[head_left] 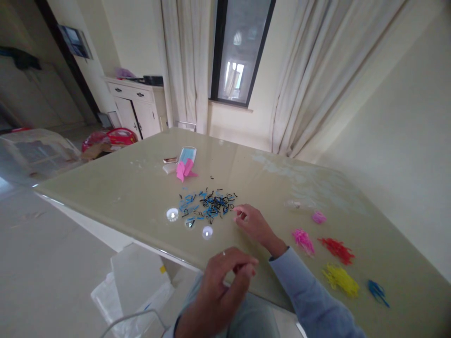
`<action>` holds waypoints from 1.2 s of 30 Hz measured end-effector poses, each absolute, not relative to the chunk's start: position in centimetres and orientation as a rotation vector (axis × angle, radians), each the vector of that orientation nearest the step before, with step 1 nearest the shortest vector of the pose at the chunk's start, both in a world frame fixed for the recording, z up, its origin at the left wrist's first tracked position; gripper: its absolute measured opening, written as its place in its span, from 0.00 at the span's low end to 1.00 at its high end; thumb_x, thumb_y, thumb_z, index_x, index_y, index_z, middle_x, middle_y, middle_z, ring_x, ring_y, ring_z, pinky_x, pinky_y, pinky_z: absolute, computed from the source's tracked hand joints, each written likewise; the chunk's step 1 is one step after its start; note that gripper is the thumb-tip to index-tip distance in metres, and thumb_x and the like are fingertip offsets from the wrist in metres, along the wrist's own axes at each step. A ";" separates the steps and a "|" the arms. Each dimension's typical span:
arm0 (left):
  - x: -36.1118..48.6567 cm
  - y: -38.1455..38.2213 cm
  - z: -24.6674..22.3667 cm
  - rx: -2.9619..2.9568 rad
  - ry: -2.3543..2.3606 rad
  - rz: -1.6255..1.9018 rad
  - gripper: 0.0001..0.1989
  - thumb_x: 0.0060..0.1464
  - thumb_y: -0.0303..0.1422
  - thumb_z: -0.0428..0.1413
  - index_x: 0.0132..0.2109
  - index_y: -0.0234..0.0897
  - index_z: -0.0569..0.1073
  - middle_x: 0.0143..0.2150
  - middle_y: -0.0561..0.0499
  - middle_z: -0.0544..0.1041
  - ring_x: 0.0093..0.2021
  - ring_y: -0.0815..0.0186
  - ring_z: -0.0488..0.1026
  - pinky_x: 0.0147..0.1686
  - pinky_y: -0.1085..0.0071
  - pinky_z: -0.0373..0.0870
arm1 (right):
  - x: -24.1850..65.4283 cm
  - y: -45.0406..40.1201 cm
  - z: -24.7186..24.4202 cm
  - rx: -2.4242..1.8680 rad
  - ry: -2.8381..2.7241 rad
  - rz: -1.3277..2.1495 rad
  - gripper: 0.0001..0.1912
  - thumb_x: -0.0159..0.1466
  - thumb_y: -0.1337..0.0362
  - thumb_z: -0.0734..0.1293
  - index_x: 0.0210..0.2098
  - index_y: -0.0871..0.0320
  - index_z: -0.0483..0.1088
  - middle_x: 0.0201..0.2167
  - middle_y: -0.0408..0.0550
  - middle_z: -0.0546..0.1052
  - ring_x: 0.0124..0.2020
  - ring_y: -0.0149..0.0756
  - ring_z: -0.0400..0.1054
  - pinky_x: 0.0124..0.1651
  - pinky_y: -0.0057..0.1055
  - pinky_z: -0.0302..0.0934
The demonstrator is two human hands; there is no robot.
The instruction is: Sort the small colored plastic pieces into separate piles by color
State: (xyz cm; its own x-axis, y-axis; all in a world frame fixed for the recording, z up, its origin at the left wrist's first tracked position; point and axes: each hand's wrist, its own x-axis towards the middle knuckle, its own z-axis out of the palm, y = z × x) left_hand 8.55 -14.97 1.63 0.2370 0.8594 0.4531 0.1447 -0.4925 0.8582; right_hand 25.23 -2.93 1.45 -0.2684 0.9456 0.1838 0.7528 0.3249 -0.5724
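A loose pile of black and blue rubber bands (216,204) is spread over the middle of the table. My right hand (255,225) is just at the right edge of this pile, its fingers curled and the thumb close to the index finger. Whether a band sits between those fingertips is too small to tell. Nearer to me, my left hand (225,286) hovers by the table's front edge with thumb and fingertips pinched together. What it holds, if anything, cannot be made out. Sorted by colour, pink bands (303,241), red bands (337,250), yellow bands (341,280) and a few blue bands (378,293) lie to my right.
Beyond the pile are a pink paper piece (185,170), a face mask (188,155) and a small box (170,160). A clear plastic item (292,204) and a small pink bundle (319,217) lie at right. Light reflections show on the glossy tabletop (116,180).
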 end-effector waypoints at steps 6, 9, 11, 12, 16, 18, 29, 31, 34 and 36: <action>10.8 -9.0 -0.4 1.828 0.964 1.019 0.09 0.59 0.32 0.54 0.39 0.36 0.79 0.34 0.50 0.81 0.32 0.66 0.72 0.35 0.71 0.66 | 24.0 -1.2 0.6 -1.514 -2.191 0.508 0.15 0.61 0.73 0.66 0.47 0.61 0.76 0.42 0.52 0.77 0.38 0.34 0.70 0.48 0.32 0.65; 11.2 -7.5 -1.2 1.742 0.975 0.986 0.10 0.58 0.32 0.53 0.33 0.35 0.78 0.28 0.51 0.78 0.28 0.67 0.70 0.30 0.72 0.63 | 24.0 -0.5 0.5 -1.516 -2.228 0.511 0.14 0.63 0.72 0.66 0.48 0.60 0.75 0.43 0.51 0.76 0.41 0.34 0.69 0.50 0.32 0.63; 11.3 -7.1 -1.5 1.705 0.978 0.980 0.10 0.57 0.32 0.53 0.32 0.35 0.77 0.27 0.51 0.77 0.27 0.68 0.69 0.29 0.73 0.62 | 24.0 -0.1 0.5 -1.514 -2.264 0.512 0.13 0.65 0.70 0.65 0.47 0.59 0.76 0.42 0.50 0.76 0.42 0.35 0.69 0.51 0.32 0.63; 11.3 -7.1 -1.6 1.694 0.981 0.980 0.10 0.57 0.32 0.54 0.32 0.34 0.77 0.27 0.52 0.77 0.27 0.68 0.69 0.29 0.73 0.61 | 24.0 0.1 0.5 -1.511 -2.286 0.512 0.12 0.66 0.69 0.65 0.47 0.59 0.76 0.42 0.50 0.76 0.42 0.35 0.69 0.52 0.33 0.62; 11.4 -7.2 -1.7 1.706 0.981 0.974 0.10 0.57 0.32 0.54 0.33 0.34 0.78 0.28 0.51 0.78 0.28 0.68 0.69 0.29 0.72 0.61 | 23.8 0.6 0.7 -1.493 -2.373 0.509 0.12 0.66 0.68 0.65 0.47 0.59 0.77 0.44 0.51 0.75 0.45 0.37 0.68 0.54 0.35 0.61; 11.4 -7.2 -1.7 1.722 0.980 0.968 0.09 0.57 0.32 0.54 0.34 0.35 0.78 0.29 0.51 0.78 0.28 0.68 0.70 0.30 0.72 0.61 | 23.7 0.7 0.8 -1.504 -2.451 0.450 0.13 0.67 0.68 0.64 0.50 0.60 0.77 0.46 0.53 0.75 0.46 0.38 0.69 0.54 0.34 0.61; 11.2 -7.3 -1.5 1.751 0.994 0.962 0.10 0.59 0.31 0.53 0.35 0.35 0.79 0.30 0.51 0.80 0.30 0.67 0.71 0.32 0.72 0.63 | 23.9 1.0 1.5 -1.510 -2.662 0.198 0.13 0.71 0.65 0.60 0.40 0.57 0.76 0.43 0.51 0.74 0.41 0.36 0.69 0.42 0.29 0.59; 11.2 -7.3 -1.5 1.753 0.992 0.966 0.10 0.58 0.31 0.53 0.35 0.35 0.79 0.31 0.51 0.80 0.30 0.67 0.72 0.32 0.73 0.63 | 24.1 0.9 1.4 -1.510 -2.642 0.190 0.13 0.72 0.65 0.59 0.41 0.57 0.75 0.43 0.51 0.74 0.41 0.36 0.69 0.41 0.28 0.59; 11.2 -7.3 -1.6 1.754 1.002 0.969 0.10 0.59 0.32 0.53 0.35 0.35 0.79 0.30 0.51 0.79 0.30 0.67 0.71 0.32 0.72 0.63 | 24.4 0.6 1.1 -1.524 -2.588 0.187 0.12 0.72 0.66 0.58 0.43 0.58 0.73 0.43 0.50 0.73 0.41 0.34 0.68 0.42 0.27 0.59; 11.2 -7.3 -1.7 1.752 1.004 0.966 0.10 0.59 0.33 0.53 0.35 0.35 0.78 0.30 0.51 0.79 0.30 0.67 0.71 0.32 0.72 0.63 | 24.6 0.4 1.1 -1.547 -2.547 0.185 0.11 0.72 0.67 0.58 0.43 0.58 0.72 0.43 0.49 0.73 0.41 0.33 0.68 0.43 0.27 0.59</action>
